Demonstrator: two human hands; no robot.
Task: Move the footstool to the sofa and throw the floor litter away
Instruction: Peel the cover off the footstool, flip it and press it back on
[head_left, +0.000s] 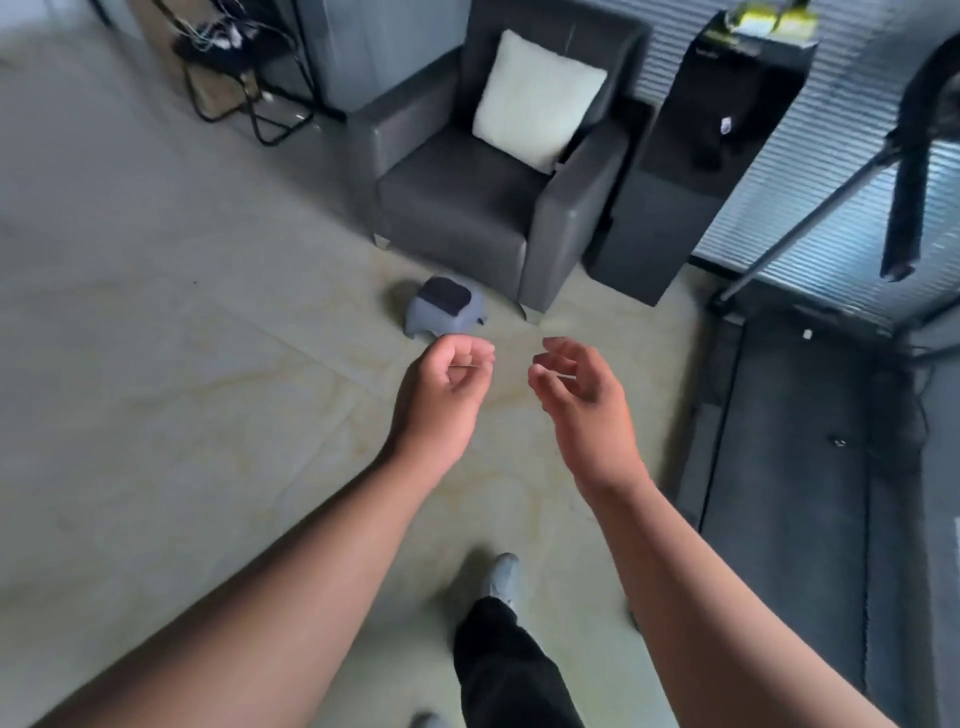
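A small grey-blue footstool with a dark top pad stands on the pale floor just in front of the dark grey sofa chair, near its front right leg. My left hand hovers just below the stool with its fingers curled in and nothing in them. My right hand is held beside it, fingers apart and loosely bent, holding nothing. No litter shows on the floor in this view.
A white cushion leans in the chair. A dark cabinet stands right of it, a treadmill at the right edge. A wire stand with cables is at the back left. My leg and grey shoe are below.
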